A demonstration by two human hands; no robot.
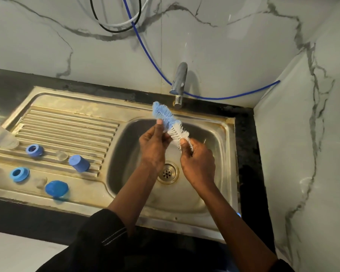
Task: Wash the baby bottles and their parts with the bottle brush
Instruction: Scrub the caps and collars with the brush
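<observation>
A bottle brush with a blue bristle tip and a white bristle collar is held above the steel sink basin, toward the counter's back edge and just below the grey tap. The left hand pinches the blue bristles between thumb and fingers; the right hand is curled round the lower end, where the white bristles meet the hidden handle. The bristles look soft and springy, the whole brush light, and probably slick when wet, so the stiff handle is the surer place to grip.

On the ribbed steel drainboard, toward the counter's left edge, lie two blue screw rings, a blue cup-shaped cap tipped on its side, a blue domed cap and two small clear teats. A clear plastic bottle sits at the far left edge; whether anything is in it I cannot tell. The basin shows only its drain.
</observation>
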